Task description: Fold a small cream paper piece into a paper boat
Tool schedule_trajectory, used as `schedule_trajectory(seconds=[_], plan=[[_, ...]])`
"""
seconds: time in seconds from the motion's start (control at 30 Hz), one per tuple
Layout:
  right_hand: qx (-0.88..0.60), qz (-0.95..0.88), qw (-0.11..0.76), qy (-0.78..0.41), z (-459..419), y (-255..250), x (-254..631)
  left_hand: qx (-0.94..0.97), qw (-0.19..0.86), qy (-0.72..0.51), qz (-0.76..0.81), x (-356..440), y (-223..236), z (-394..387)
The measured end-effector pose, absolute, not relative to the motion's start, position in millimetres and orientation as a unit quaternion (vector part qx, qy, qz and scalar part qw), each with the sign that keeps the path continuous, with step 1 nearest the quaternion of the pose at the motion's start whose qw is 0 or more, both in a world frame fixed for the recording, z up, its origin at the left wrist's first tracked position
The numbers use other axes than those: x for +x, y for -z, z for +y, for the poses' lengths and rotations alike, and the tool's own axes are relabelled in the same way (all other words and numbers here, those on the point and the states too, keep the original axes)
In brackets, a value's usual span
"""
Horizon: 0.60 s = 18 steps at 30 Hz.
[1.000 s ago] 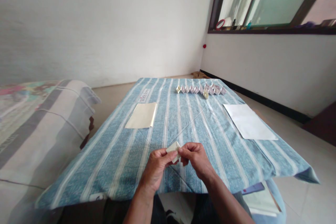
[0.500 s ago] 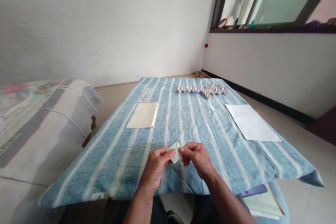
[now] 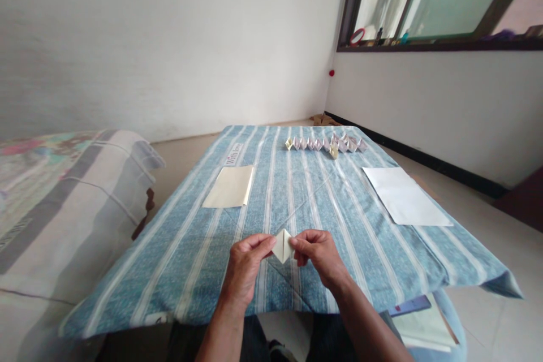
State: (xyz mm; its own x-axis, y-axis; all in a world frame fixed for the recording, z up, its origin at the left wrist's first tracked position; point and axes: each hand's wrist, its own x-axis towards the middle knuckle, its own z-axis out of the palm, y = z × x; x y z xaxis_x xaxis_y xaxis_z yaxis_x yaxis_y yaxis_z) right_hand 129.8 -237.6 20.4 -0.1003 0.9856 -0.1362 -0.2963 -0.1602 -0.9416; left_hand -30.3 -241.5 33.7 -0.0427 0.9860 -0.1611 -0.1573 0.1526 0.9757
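A small cream piece of folded paper (image 3: 283, 246), diamond-shaped with a crease down its middle, is held up over the near part of the table. My left hand (image 3: 248, 263) pinches its left corner between thumb and fingers. On the opposite corner, my right hand (image 3: 319, 254) is closed in a similar pinch, its other fingers curled under. Both hands hover close above the striped tablecloth (image 3: 203, 271).
Cream paper sheets (image 3: 229, 186) lie to the left, white sheets (image 3: 405, 195) to the right. Several folded paper pieces (image 3: 324, 144) stand in a row at the back. Below the right edge, a blue stool (image 3: 456, 317) bears papers. A covered bed (image 3: 106, 181) is at left.
My left hand has shifted slightly left, its thumb sliding from the paper's face to its left corner. More of the diamond and its middle crease shows now.
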Motion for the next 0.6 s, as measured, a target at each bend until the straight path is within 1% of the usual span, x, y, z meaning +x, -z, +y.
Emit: schedule_trajectory(seconds=[0.3, 0.6], plan=[[-0.445, -0.391, 0.524, -0.612, -238.1, -19.8, 132.0, 0.4, 0.547, -0.523, 0.518, -28.1, -22.3, -239.6], [-0.443, -0.386, 0.533, -0.609, -237.9, -17.7, 134.3, 0.397, 0.548, -0.523, 0.519, -25.6, -21.0, -240.1]])
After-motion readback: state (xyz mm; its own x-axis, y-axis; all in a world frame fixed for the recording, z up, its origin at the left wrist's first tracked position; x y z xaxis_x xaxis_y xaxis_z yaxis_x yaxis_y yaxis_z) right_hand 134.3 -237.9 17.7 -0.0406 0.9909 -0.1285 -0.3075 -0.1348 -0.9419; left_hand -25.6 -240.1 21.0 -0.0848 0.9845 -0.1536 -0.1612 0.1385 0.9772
